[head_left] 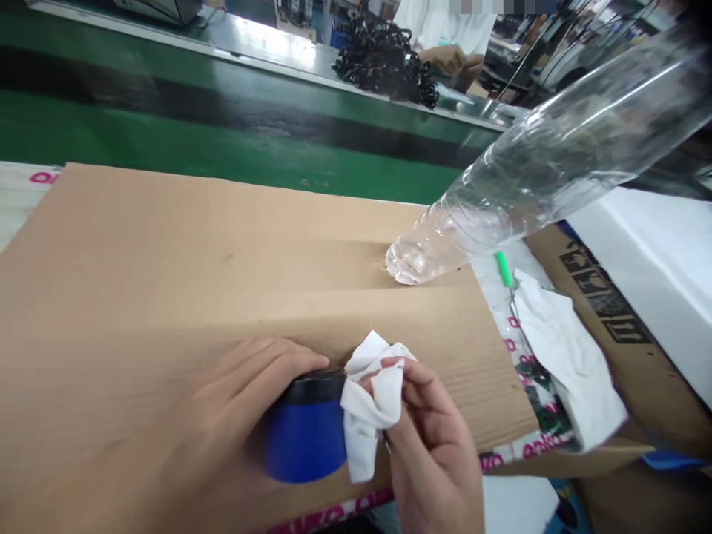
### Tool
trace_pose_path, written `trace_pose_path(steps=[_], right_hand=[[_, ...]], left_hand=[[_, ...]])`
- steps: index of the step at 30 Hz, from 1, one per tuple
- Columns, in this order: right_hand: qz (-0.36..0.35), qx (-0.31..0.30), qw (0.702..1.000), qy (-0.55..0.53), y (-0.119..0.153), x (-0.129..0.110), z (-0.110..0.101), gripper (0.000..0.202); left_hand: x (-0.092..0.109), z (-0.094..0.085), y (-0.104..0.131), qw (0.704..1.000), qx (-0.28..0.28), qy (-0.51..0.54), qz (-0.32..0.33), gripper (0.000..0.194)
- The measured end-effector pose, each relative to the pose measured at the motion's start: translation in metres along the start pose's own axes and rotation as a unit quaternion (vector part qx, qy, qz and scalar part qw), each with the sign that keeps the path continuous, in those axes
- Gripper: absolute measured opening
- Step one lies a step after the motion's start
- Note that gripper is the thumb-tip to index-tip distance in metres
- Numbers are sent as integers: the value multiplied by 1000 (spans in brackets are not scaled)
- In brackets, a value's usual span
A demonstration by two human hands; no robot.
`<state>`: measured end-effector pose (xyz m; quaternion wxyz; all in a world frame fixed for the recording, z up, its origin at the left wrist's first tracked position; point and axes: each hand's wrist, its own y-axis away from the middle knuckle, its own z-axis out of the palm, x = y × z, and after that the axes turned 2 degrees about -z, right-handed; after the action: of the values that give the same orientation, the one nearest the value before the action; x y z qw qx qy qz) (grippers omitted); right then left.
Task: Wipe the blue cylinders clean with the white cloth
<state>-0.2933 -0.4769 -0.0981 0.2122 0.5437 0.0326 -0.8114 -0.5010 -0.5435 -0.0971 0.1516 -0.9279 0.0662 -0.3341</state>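
Near the front of a brown cardboard sheet [167, 259] is a blue tapered object [305, 437] with a black band on its far end; its exact kind does not show. Around its left side and far end curls my left hand [239, 400], holding it. A crumpled white cloth [367, 400] is pinched in my right hand [431, 437], and it lies against the right side of the blue object. Part of the black band is covered by my left fingers.
A clear plastic tube [534, 163] slants in from the upper right over the cardboard. To the right are a green-capped pen [503, 268], another white cloth [567, 356] and a carton [612, 297]. Across the green conveyor [167, 111], a person's hands [453, 63] are beside black cables [383, 59].
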Motion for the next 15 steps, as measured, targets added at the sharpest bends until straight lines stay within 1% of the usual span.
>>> trace_pose_path(steps=[2, 3, 4, 5, 7, 10, 11, 12, 13, 14, 15], right_hand=[[-41, 43, 997, 46, 2, 3, 12, 11], [-70, 59, 993, 70, 4, 6, 17, 10], [-97, 69, 988, 97, 6, 9, 22, 10], [-121, 64, 983, 125, 7, 13, 26, 13], [-159, 38, 967, 195, 11, 22, 32, 27], [-211, 15, 928, 307, 18, 30, 44, 70], [-214, 18, 919, 330, 20, 28, 49, 78], [-198, 23, 921, 336, 21, 23, 54, 80], [-162, 26, 932, 324, 22, 16, 58, 76], [-112, 25, 947, 299, 22, 7, 62, 73], [-53, 23, 962, 267, 19, -2, 65, 74]], left_hand=[[-2, -6, 0, 997, -6, -55, 48, 27], [-4, -8, 1, 996, -10, -72, 60, 30], [-6, -9, 3, 995, -13, -77, 67, 33], [-8, -10, 6, 994, -15, -76, 71, 37], [-14, -10, 13, 996, -11, -68, 63, 42], [-26, -13, 24, 994, -13, -73, 84, 54], [-30, -15, 27, 992, -20, -77, 98, 57], [-33, -17, 28, 991, -23, -72, 109, 59], [-34, -19, 28, 992, -24, -52, 111, 63], [-34, -21, 28, 995, -19, -16, 94, 66], [-31, -21, 27, 998, -8, 26, 60, 66]])
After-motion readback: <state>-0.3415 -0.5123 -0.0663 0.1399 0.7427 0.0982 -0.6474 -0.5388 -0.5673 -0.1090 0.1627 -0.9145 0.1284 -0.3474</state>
